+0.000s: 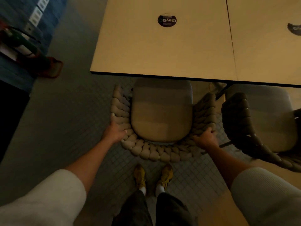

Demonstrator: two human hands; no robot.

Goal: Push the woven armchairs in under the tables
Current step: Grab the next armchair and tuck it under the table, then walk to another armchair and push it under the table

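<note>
Stood mid-push, left hand [116, 131] and right hand [205, 139] clamped on the armchair [160, 121] back, seat front just under the table [162, 46] edge; likely needed one straight shove further in.

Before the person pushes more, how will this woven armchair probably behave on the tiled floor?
The woven armchair will probably move as one stiff piece, since the left hand and right hand grip its rim on opposite sides. The thick braid likely gives a soft, non-slippery hold. Its legs are hidden, but they may catch on the tiled floor joints.
</note>
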